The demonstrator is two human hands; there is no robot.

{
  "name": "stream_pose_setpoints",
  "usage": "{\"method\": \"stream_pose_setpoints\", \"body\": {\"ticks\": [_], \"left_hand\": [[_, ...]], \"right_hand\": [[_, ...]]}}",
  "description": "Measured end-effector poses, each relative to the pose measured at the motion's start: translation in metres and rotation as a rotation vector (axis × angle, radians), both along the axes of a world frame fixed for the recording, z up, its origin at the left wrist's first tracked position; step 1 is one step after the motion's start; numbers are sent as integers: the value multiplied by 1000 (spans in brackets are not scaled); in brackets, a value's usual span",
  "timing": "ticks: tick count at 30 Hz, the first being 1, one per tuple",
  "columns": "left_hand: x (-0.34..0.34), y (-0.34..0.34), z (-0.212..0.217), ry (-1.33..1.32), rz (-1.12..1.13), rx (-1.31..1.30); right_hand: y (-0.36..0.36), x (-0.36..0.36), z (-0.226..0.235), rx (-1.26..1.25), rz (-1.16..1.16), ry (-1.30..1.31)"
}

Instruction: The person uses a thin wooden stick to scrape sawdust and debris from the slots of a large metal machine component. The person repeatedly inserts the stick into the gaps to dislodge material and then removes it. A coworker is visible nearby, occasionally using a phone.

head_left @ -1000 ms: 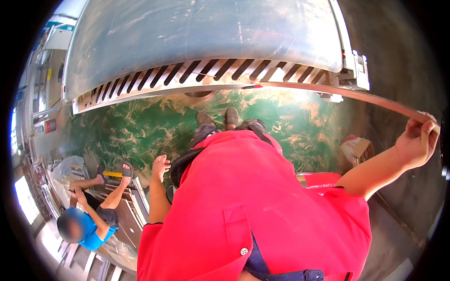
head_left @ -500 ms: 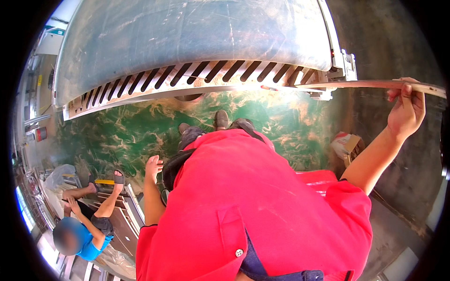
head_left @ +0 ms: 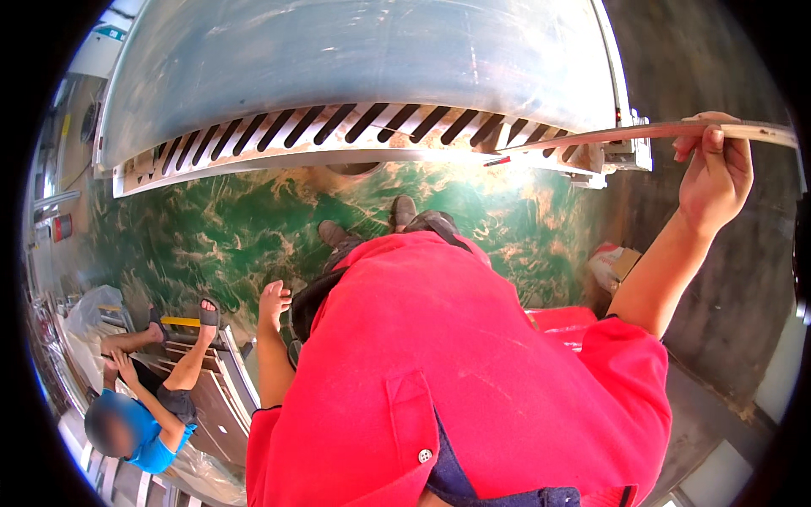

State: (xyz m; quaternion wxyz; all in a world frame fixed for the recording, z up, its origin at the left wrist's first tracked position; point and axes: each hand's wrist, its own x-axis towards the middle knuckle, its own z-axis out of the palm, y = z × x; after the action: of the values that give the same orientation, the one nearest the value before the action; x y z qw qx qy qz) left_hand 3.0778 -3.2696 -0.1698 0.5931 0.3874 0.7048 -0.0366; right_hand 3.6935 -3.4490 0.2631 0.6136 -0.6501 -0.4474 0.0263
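Observation:
My right hand [head_left: 716,173] is raised at the right, its thumb and fingers closed around a long, thin wooden strip [head_left: 621,135]. Reddish-brown on its left part and paler to the right, the strip reaches left over the right end of a slotted metal ledge [head_left: 372,158]. Whether it touches the ledge I cannot tell. My left hand [head_left: 273,304] hangs low at my left side, fingers apart and loosely bent, with nothing in it. A small red object [head_left: 497,160] shows at the ledge's front edge, near the strip's left end.
Behind the ledge lies a wide grey-blue conveyor belt [head_left: 363,59]. The green floor [head_left: 211,228] is streaked with dust. At lower left a person in a blue shirt [head_left: 152,444] sits by stacked panels [head_left: 221,406]. A cardboard box [head_left: 625,262] stands right of my legs.
My right hand has shifted slightly farther away and to the left, with the strip still in it. The strip now tilts a little differently. My left hand has hardly moved.

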Motion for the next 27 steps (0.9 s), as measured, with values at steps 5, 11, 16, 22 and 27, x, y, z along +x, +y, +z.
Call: {"method": "stream_pose_setpoints", "body": {"ticks": [5,11,16,22,27], "left_hand": [[-43,12,-10,-15,44,-23],[-82,29,-15,-10,74,-23],[-104,43,-12,-42,124,-17],[-152,42,-30,-52,202,-7],[-188,36,-27,-44,294,14]], "right_hand": [[41,-43,-4,21,50,35],[96,-99,-3,51,111,29],[136,-140,-6,53,147,27],[203,-200,-19,109,182,107],[258,-253,-48,147,232,210]]}}
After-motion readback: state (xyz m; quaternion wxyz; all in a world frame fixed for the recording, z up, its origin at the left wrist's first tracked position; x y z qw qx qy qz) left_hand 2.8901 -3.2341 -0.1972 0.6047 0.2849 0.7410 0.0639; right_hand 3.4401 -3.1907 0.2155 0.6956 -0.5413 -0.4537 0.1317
